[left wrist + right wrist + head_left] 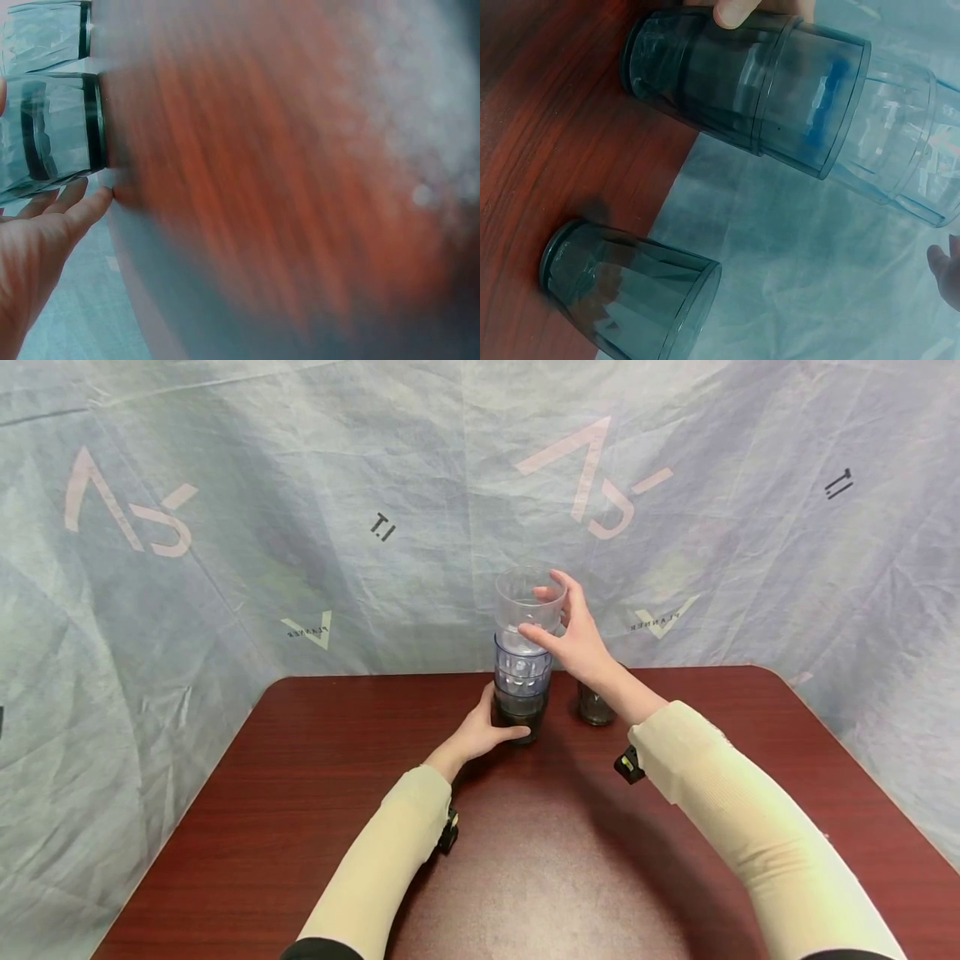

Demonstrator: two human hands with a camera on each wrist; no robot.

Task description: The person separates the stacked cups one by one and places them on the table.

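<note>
A tall stack of nested tumblers stands upright on the table, with dark grey tumblers [517, 703] at the bottom, blue-tinted tumblers [522, 668] above and a clear tumbler [517, 610] on top. Low down, my left hand [477, 732] grips the bottom dark tumbler, its thumb across the front. My right hand [581, 639] holds the clear tumbler near the rim, thumb in front and fingers behind. In the right wrist view only part of the right hand [949, 274] shows at the edge. A separate dark tumbler [626, 292] stands right of the stack, partly behind the right forearm in the head view.
The reddish-brown wooden table [300, 827] ends just behind the tumblers. Past its back edge hangs a pale printed cloth [420, 460], which also runs along both sides. Both sleeved forearms reach across the table's front.
</note>
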